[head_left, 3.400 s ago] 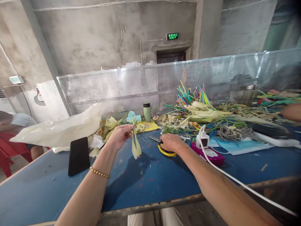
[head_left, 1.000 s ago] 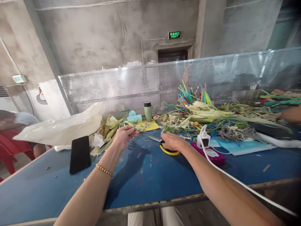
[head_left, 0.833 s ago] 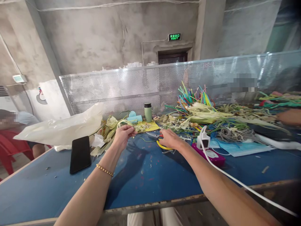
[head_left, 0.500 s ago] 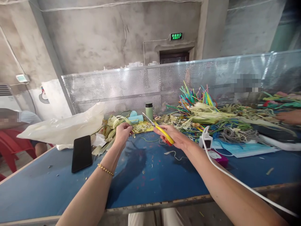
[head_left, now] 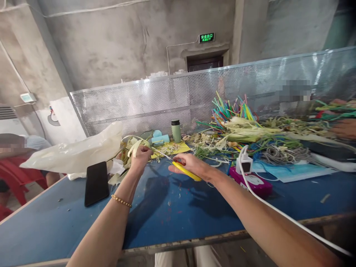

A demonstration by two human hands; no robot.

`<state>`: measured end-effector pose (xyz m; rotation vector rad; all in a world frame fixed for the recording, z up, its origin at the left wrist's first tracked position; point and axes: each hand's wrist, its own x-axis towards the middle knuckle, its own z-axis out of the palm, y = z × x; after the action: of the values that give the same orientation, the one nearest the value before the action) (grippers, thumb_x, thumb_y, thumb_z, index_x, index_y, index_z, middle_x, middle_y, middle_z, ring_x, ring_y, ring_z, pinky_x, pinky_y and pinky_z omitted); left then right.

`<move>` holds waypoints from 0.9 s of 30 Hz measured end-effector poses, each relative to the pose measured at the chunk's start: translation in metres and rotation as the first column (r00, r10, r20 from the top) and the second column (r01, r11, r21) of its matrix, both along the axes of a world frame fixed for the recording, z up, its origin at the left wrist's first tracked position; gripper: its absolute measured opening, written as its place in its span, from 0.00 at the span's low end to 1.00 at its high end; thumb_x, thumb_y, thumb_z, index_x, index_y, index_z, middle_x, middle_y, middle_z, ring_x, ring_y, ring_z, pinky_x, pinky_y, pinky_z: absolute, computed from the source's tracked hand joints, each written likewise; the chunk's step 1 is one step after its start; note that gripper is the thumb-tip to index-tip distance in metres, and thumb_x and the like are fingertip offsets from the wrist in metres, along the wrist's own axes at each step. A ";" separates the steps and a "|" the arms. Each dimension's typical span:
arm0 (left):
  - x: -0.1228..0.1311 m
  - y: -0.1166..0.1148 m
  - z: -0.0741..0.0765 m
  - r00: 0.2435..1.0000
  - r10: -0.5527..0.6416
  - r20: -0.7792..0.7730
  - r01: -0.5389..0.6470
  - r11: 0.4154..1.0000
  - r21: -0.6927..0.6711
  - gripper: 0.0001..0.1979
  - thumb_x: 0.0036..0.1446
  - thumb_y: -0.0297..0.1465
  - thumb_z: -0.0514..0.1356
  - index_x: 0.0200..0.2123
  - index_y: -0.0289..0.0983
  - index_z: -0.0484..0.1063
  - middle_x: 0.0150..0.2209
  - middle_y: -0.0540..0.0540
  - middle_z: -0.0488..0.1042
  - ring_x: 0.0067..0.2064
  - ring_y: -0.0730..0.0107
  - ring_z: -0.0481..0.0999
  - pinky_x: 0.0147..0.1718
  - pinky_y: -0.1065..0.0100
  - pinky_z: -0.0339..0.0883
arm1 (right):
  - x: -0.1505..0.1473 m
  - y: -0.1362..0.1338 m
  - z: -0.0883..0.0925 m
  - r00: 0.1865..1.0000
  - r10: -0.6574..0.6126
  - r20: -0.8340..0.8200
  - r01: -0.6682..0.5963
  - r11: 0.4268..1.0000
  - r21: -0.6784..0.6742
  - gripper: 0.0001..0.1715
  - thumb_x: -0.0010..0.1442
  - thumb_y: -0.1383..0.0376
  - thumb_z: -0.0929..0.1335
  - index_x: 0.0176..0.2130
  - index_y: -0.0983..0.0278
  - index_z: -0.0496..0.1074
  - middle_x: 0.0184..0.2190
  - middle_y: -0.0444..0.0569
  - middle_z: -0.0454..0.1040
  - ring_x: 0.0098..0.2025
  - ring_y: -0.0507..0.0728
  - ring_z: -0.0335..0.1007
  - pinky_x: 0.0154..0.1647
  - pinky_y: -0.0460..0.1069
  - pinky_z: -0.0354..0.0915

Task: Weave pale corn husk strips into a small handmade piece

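Observation:
My left hand point(head_left: 141, 158) is closed above the blue table, pinching a pale green husk strip point(head_left: 136, 145) that loops up behind the fingers. In my right hand point(head_left: 189, 164) are scissors with yellow handles point(head_left: 187, 172). Their metal blades point left and reach close to my left fingertips; whether they touch the strip I cannot tell. Just behind the hands, small trimmings lie on a yellow sheet point(head_left: 180, 148). A green bottle with a black lid point(head_left: 176, 131) stands upright there, beside light blue rolls point(head_left: 160, 139).
A black phone point(head_left: 96, 184) lies left on the blue table point(head_left: 172, 222), near a large plastic bag point(head_left: 78, 150). At right are husks point(head_left: 247, 132), a magenta box point(head_left: 257, 184), a white charger with its cable point(head_left: 244, 165) and a blue mask point(head_left: 294, 172). Another person's hand point(head_left: 345, 128) shows far right.
The scissors have swung from pointing up and away to pointing left, toward my left fingers. My right hand has shifted left and nearer, and my left hand slightly left.

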<state>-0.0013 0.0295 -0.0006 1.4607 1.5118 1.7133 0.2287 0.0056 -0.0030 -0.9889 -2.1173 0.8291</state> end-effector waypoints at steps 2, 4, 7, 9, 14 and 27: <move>0.004 -0.004 0.003 0.999 0.052 0.002 -0.052 0.999 -0.008 0.03 0.39 0.26 0.61 0.18 0.35 0.69 0.13 0.54 0.64 0.17 0.77 0.59 0.18 0.73 0.48 | -0.001 0.001 -0.002 0.999 -0.019 0.040 0.017 0.999 0.045 0.32 0.46 0.47 0.75 0.43 0.66 0.76 0.33 0.47 0.74 0.32 0.52 0.66 0.30 0.45 0.60; 0.007 -0.007 0.005 0.999 0.042 0.002 -0.042 0.999 0.001 0.04 0.40 0.26 0.61 0.17 0.35 0.69 0.12 0.53 0.64 0.17 0.77 0.59 0.18 0.73 0.48 | -0.001 0.002 -0.002 0.998 -0.033 0.061 0.030 0.998 0.056 0.32 0.46 0.47 0.74 0.43 0.66 0.76 0.33 0.47 0.74 0.32 0.53 0.66 0.32 0.45 0.60; 0.009 -0.009 0.005 1.000 0.016 -0.001 -0.016 1.000 0.013 0.05 0.40 0.26 0.62 0.16 0.34 0.69 0.12 0.52 0.64 0.17 0.78 0.58 0.18 0.73 0.48 | -0.001 0.003 -0.002 0.997 -0.044 0.071 0.039 0.997 0.062 0.33 0.46 0.46 0.74 0.45 0.66 0.76 0.33 0.47 0.74 0.33 0.53 0.65 0.32 0.46 0.59; 0.010 -0.009 0.004 1.000 0.012 -0.002 -0.012 1.000 0.017 0.04 0.40 0.26 0.62 0.17 0.34 0.70 0.12 0.52 0.64 0.17 0.78 0.58 0.18 0.73 0.48 | -0.001 0.003 -0.002 0.996 -0.053 0.072 0.048 0.997 0.064 0.33 0.46 0.46 0.74 0.44 0.66 0.76 0.32 0.47 0.74 0.32 0.53 0.65 0.31 0.46 0.58; 0.010 -0.007 0.003 1.000 0.007 0.020 -0.008 1.000 0.013 0.02 0.39 0.26 0.62 0.19 0.35 0.71 0.13 0.52 0.65 0.18 0.76 0.60 0.19 0.73 0.49 | -0.001 0.002 -0.002 0.995 -0.078 0.069 0.074 0.995 0.063 0.31 0.47 0.46 0.74 0.41 0.67 0.77 0.29 0.46 0.72 0.30 0.52 0.62 0.28 0.45 0.55; 0.007 -0.005 0.001 0.994 -0.100 0.054 0.096 0.993 0.075 0.05 0.39 0.28 0.63 0.20 0.35 0.69 0.14 0.53 0.64 0.18 0.78 0.58 0.19 0.73 0.49 | -0.003 0.003 -0.003 0.997 -0.079 0.012 0.079 0.997 0.003 0.30 0.48 0.46 0.73 0.39 0.68 0.78 0.24 0.45 0.71 0.24 0.49 0.61 0.22 0.44 0.53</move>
<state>0.0060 0.0243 0.0002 1.4831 1.3389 1.7530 0.2262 0.0091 -0.0064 -1.0718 -2.0745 0.7836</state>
